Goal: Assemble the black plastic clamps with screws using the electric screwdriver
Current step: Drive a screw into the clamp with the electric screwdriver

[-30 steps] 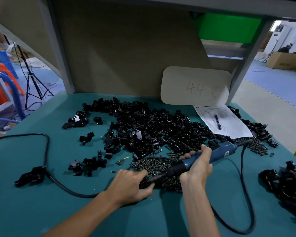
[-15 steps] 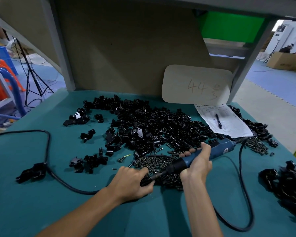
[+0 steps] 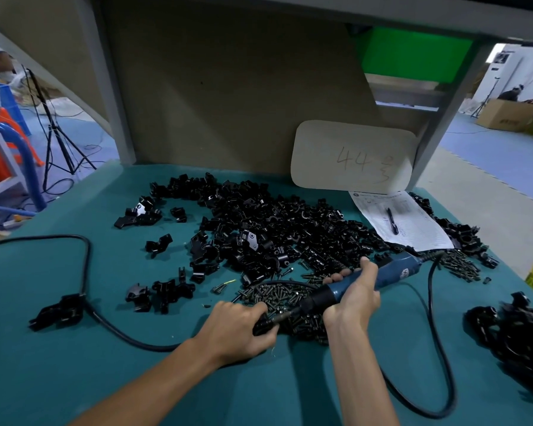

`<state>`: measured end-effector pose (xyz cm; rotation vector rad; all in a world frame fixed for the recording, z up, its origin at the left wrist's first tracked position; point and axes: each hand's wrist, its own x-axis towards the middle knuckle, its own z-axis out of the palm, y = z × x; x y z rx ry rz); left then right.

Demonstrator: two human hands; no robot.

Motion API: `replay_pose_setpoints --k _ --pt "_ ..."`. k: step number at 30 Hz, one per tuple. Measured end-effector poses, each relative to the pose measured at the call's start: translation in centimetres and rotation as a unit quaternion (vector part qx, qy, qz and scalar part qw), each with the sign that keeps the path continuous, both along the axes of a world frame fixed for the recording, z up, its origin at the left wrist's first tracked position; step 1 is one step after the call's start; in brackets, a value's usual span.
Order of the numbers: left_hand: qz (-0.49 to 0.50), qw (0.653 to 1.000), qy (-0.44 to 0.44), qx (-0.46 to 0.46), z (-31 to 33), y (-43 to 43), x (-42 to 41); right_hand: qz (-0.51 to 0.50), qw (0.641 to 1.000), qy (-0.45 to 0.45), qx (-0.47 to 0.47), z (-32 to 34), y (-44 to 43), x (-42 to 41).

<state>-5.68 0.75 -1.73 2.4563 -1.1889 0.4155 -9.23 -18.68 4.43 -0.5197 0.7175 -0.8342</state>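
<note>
My right hand [image 3: 353, 298] grips the blue electric screwdriver [image 3: 391, 273], which slants down to the left with its bit against a black plastic clamp [image 3: 263, 325]. My left hand [image 3: 239, 325] holds that clamp on the green table, mostly covering it. Both sit at the near edge of a pile of dark screws [image 3: 285, 298]. A large heap of loose black clamps [image 3: 277, 229] spreads behind the screws across the middle of the table.
The screwdriver's cable [image 3: 437, 348] loops at the right; a second black cable [image 3: 86, 272] with a plug block runs on the left. A paper sheet with a pen [image 3: 403, 222] lies at back right. More black parts [image 3: 517, 336] pile at the right edge. A numbered card [image 3: 351, 158] leans on the back panel.
Both hands stay in the same place with the bit on the clamp. The view has shifted slightly; nothing on the table has moved.
</note>
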Motion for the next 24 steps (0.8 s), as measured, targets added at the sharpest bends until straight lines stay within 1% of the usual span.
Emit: replay_pose_setpoints --k 2,5,7,11,16,21,24 --pt "0.005 1.0 -0.009 -0.016 0.1 0.0 -0.1 -0.006 1.0 -0.004 -0.021 -0.1 0.4 0.2" --pt "0.016 0.999 0.0 -0.033 0.1 0.1 -0.2 -0.003 0.997 0.012 -0.077 -0.3 1.0 0.5" --pt "0.021 0.999 0.006 -0.039 0.0 0.2 -0.2 0.002 0.996 0.013 -0.089 -0.7 1.0 0.5" --pt "0.01 0.999 0.006 -0.03 -0.1 0.1 -0.2 0.007 0.997 -0.007 -0.072 -1.0 0.6 0.3" --pt "0.008 1.0 0.011 -0.024 -0.2 0.1 -0.1 0.0 0.998 -0.008 -0.069 -1.6 0.7 0.1" --pt "0.003 1.0 0.025 0.002 -0.5 0.1 0.0 -0.002 0.999 -0.039 -0.038 -1.7 0.2 0.1" --pt "-0.001 1.0 0.018 0.009 -0.4 0.0 0.0 0.01 0.998 -0.045 -0.051 -1.5 -0.1 0.2"
